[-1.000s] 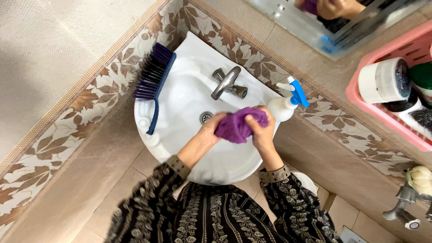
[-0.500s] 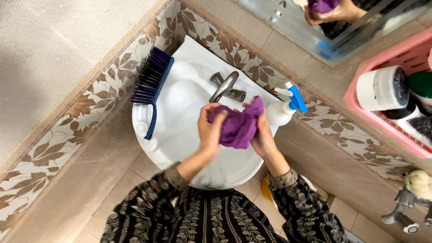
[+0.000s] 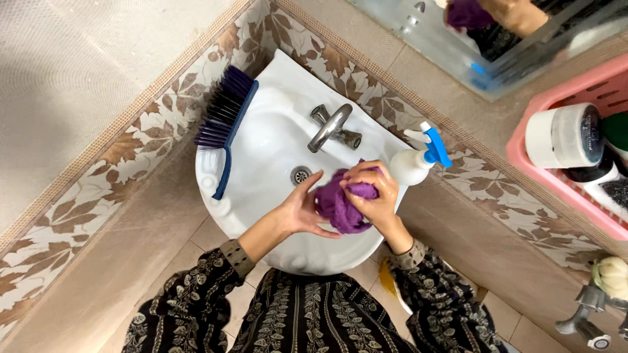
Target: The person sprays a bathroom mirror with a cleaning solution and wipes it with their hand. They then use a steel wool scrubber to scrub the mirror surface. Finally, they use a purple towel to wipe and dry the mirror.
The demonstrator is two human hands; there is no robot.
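From the left I see a brush [image 3: 226, 117] lying on the rim of the sink [image 3: 261, 157], bristles toward the wall, well apart from my hands. My left hand [image 3: 302, 210] is open, fingers spread, its palm pressed against the side of the cloth [image 3: 341, 208]. The cloth is a purple wad over the basin, near the drain [image 3: 300, 174]; I judge it soft, light and limp (probably wet, so it may sag or drip), best taken by bunching it in a full fist. My right hand [image 3: 369, 189] is closed around its top, gripping it. A spray bottle [image 3: 417, 162] stands just beside that hand.
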